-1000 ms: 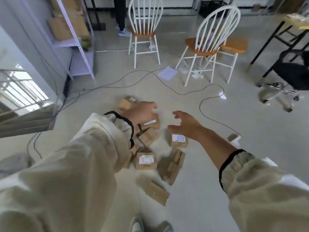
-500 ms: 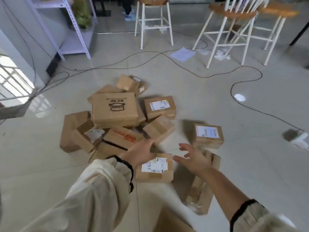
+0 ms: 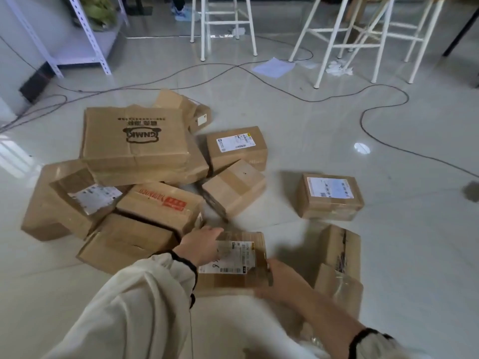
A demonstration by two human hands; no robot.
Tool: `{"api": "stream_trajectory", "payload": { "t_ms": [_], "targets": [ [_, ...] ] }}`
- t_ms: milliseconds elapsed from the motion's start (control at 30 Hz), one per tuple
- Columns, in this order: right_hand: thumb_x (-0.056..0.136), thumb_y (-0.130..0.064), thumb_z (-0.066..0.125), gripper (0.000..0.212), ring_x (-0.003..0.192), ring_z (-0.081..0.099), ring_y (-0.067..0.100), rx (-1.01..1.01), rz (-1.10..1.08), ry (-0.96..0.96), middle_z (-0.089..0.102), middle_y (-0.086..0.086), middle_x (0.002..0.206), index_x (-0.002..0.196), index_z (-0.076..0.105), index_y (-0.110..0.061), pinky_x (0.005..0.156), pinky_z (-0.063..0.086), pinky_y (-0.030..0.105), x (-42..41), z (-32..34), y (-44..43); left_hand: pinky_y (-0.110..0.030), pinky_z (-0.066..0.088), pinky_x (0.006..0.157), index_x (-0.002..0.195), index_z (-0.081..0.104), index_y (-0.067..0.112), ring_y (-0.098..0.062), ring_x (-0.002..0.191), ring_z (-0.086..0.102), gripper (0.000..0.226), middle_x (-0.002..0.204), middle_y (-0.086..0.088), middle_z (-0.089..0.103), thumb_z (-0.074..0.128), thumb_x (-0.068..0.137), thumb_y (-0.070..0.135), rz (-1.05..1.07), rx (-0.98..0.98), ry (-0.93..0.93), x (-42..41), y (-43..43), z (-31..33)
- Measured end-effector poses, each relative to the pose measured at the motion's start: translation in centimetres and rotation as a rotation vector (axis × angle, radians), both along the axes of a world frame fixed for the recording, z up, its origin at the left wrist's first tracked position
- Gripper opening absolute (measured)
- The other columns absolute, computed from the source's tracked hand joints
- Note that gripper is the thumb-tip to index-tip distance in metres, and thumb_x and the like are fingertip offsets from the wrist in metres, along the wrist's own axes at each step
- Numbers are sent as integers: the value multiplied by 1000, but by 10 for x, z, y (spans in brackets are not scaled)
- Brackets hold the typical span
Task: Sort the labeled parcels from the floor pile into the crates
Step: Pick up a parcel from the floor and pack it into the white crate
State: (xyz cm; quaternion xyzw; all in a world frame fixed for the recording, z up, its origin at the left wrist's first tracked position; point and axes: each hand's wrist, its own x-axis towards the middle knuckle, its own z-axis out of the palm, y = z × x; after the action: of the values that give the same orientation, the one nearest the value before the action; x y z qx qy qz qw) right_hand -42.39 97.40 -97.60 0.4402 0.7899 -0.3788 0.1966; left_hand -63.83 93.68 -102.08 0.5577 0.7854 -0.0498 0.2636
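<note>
A pile of brown cardboard parcels lies on the pale tiled floor. The nearest one is a small labeled parcel with a white shipping label on top. My left hand lies on its left top edge, fingers over the label. My right hand presses against its right side, blurred. Both hands touch the parcel, which rests on the floor. A big printed box tops the pile at the left. A separate labeled parcel sits alone to the right. No crate is in view.
Black cables snake across the floor behind the pile. White chair legs stand at the back, with a metal shelf rack at the back left. An opened box lies at my right. Loose paper lies near the chairs.
The view has dropped closer to the pile. Both hands came down from mid-air and closed in on the nearest labeled parcel, one at each side.
</note>
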Motion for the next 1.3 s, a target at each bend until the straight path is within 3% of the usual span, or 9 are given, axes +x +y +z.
{"api": "stream_trajectory", "payload": {
  "t_ms": [200, 400, 567, 667, 733, 800, 867, 933, 1300],
  "targets": [
    [78, -31, 69, 71, 113, 57, 20, 124, -25, -40, 57, 2, 123, 140, 35, -24, 95, 48, 36, -4, -31, 18, -37, 47, 96, 133, 43, 18, -23, 118, 53, 64, 130, -4, 52, 66, 81, 48, -19, -79, 90, 3, -10, -4],
    [93, -11, 45, 34, 99, 62, 27, 158, -253, 109, 63, 11, 110, 127, 51, -12, 86, 54, 40, -6, -63, 22, -28, 55, 74, 103, 61, 23, -12, 83, 64, 55, 90, 6, 65, 58, 74, 69, 95, -248, 9, 30, -58, -29],
    [94, -4, 36, 41, 93, 62, 24, 170, -364, 215, 60, 13, 117, 133, 49, -12, 77, 56, 33, -18, -71, 20, -28, 56, 76, 99, 64, 28, -11, 82, 64, 52, 91, 8, 67, 57, 72, 72, 219, -186, -101, 50, -74, -34],
    [92, -11, 48, 38, 83, 63, 20, 43, -563, 281, 63, 13, 114, 129, 53, -7, 65, 53, 26, -8, -73, 22, -29, 56, 78, 105, 63, 26, -14, 89, 65, 48, 99, 5, 67, 54, 81, 66, 220, -183, -186, 41, -75, -23],
    [92, -18, 54, 27, 77, 60, 23, -262, -749, 313, 62, 14, 101, 112, 60, -2, 63, 48, 29, 2, -72, 18, -30, 56, 75, 108, 60, 22, -15, 85, 63, 44, 100, 0, 66, 49, 87, 59, 293, -143, -292, 35, -78, -25],
    [94, -29, 53, 25, 91, 56, 29, -603, -826, 288, 58, 17, 108, 107, 58, -7, 75, 46, 39, 10, -72, 11, -35, 56, 79, 108, 56, 20, -17, 88, 61, 34, 103, -3, 63, 42, 95, 49, 412, -77, -394, 29, -84, -32],
    [96, -37, 48, 36, 114, 51, 37, -736, -729, 185, 52, 16, 128, 124, 49, -13, 92, 43, 50, 14, -78, 3, -41, 56, 83, 109, 55, 20, -20, 93, 62, 30, 105, -3, 62, 35, 99, 40, 445, -48, -452, 28, -89, -37],
    [99, -37, 42, 40, 117, 50, 40, -789, -685, 161, 51, 19, 131, 130, 43, -14, 98, 40, 54, 12, -80, -1, -42, 55, 84, 110, 56, 16, -23, 92, 64, 34, 103, -4, 63, 30, 101, 37, 419, -44, -463, 30, -92, -39],
    [103, -33, 30, 30, 86, 58, 29, -781, -732, 197, 58, 14, 99, 119, 45, -12, 83, 46, 47, 5, -62, -10, -41, 55, 83, 104, 58, 13, -21, 82, 66, 34, 96, -7, 66, 30, 102, 31, 425, 43, -455, 35, -86, -34]
  ]
}}
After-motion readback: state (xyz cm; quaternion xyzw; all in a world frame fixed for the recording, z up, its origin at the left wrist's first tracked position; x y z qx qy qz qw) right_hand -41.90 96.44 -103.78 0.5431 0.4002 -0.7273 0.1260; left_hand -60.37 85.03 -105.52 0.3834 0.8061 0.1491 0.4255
